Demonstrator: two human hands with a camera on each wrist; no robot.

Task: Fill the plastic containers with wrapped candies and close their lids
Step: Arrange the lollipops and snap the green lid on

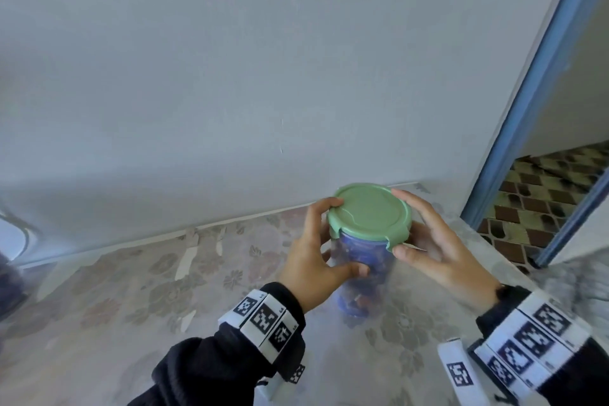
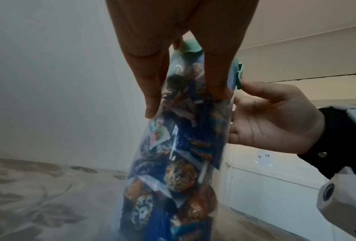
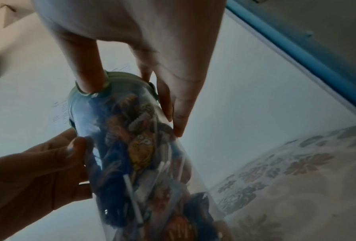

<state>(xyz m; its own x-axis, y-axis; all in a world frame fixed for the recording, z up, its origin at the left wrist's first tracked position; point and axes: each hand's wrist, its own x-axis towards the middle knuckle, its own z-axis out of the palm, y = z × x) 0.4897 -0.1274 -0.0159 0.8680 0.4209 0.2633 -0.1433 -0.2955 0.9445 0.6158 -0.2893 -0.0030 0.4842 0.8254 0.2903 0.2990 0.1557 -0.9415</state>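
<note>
A tall clear plastic container [image 1: 362,277] packed with wrapped candies [image 2: 179,177] stands on the table, with a green lid [image 1: 370,209] sitting on top. My left hand [image 1: 313,250] grips its left side, thumb across the front wall and fingertips up at the lid's rim. My right hand [image 1: 431,241] spans the lid from the right: its thumb presses a green clip tab [image 1: 393,242] at the near right, and its fingers reach round the far rim. In the right wrist view the thumb [image 3: 86,71] lies on a tab of the lid [image 3: 119,76].
A floral tablecloth [image 1: 131,300] covers the table, which ends at a pale wall [image 1: 230,92] just behind the container. A blue door frame [image 1: 527,109] and tiled floor [image 1: 543,194] lie to the right. A dark object [image 1: 10,280] sits at the far left edge.
</note>
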